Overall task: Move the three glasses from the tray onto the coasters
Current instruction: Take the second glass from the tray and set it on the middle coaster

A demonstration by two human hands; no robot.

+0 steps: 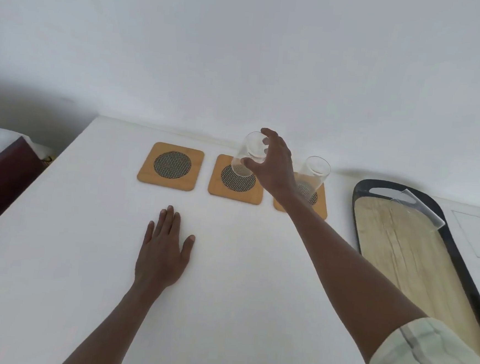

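Note:
Three square wooden coasters with dark mesh centres lie in a row at the back of the white table: the left coaster (171,166), the middle coaster (236,180) and the right coaster (306,198). My right hand (274,164) grips a clear glass (248,153) that sits on or just above the middle coaster, tilted a little. A second glass (312,174) stands on the right coaster, partly behind my wrist. The third glass (419,209) stands at the far end of the oval tray (439,260). My left hand (164,247) rests flat on the table, fingers spread.
The white wall rises directly behind the coasters. A dark red piece of furniture (0,180) stands beyond the table's left edge. The tray has a black rim and a pale wood floor and runs along the right side.

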